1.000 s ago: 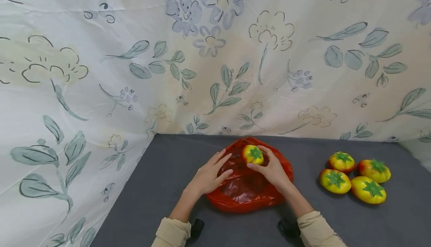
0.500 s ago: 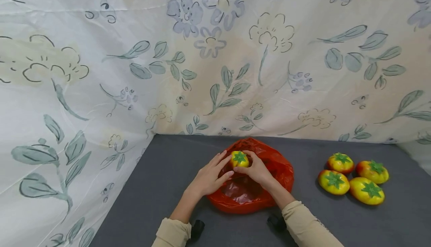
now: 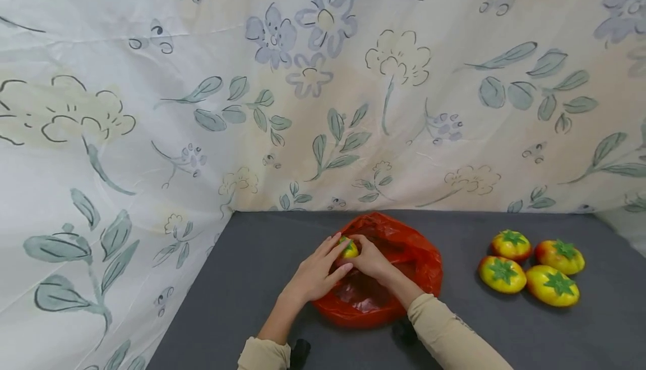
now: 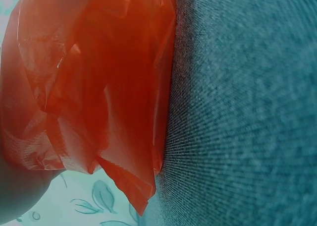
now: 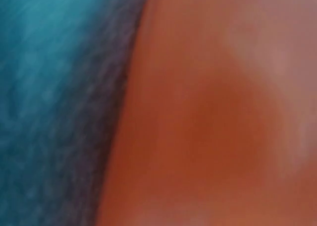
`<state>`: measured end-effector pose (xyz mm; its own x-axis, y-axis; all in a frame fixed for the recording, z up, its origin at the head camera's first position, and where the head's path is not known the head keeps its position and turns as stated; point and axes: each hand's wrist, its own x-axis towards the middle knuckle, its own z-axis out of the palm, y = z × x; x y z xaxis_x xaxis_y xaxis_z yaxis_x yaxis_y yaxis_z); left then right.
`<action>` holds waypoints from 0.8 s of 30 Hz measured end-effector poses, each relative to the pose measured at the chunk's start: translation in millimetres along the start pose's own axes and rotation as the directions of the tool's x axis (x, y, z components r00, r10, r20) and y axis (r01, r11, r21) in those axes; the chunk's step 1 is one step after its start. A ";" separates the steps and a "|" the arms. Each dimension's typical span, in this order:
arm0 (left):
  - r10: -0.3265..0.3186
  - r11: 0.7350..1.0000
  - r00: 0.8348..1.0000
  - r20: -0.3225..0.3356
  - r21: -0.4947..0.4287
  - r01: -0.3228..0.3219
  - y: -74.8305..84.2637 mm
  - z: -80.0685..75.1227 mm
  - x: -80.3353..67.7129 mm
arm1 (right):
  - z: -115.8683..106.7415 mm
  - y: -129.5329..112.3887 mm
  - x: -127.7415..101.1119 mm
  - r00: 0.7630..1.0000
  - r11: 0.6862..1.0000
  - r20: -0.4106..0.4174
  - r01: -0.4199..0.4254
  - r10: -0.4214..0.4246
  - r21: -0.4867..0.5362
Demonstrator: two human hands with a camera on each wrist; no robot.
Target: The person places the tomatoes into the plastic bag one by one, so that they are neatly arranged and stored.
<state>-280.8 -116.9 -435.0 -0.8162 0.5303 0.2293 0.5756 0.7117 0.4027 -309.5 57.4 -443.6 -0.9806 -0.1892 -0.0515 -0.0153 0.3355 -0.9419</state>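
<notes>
A red plastic bag (image 3: 359, 315) stands on the dark table with its mouth gaping upward. Over the left part of that mouth, my right hand (image 3: 370, 259) grips a small toy fruit (image 3: 350, 248), yellow with a green star-shaped top, mostly covered by the fingers. My left hand (image 3: 314, 273) lies along the bag's left rim with fingers extended, close beside the fruit; whether it touches the fruit I cannot tell. The left wrist view shows the side of the bag (image 4: 109, 77) near my palm. Only a blurred bag wall (image 5: 218, 117) fills the right wrist view.
Several more yellow-and-red toy fruits (image 3: 502, 273) with green tops sit grouped on the right of the dark cloth-covered table (image 3: 227, 303). A floral curtain (image 3: 429, 106) hangs behind the table and along its left side.
My right hand has carried the toy fruit leftward and lower into the bag's mouth, next to my left hand. The left hand has stayed nearly in place. The head view has tilted slightly.
</notes>
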 end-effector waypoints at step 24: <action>0.002 1.000 1.000 -0.006 -0.024 -0.002 -1.0 0.9 -0.7 | 1.2 3.9 -0.6 0.999 0.996 0.026 0.034 -0.032 -0.078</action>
<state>-280.8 -117.5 -436.4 -0.8152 0.5293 0.2353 0.5761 0.6991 0.4234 -308.8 57.6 -447.7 -0.9743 -0.2234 -0.0299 -0.0636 0.3997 -0.9144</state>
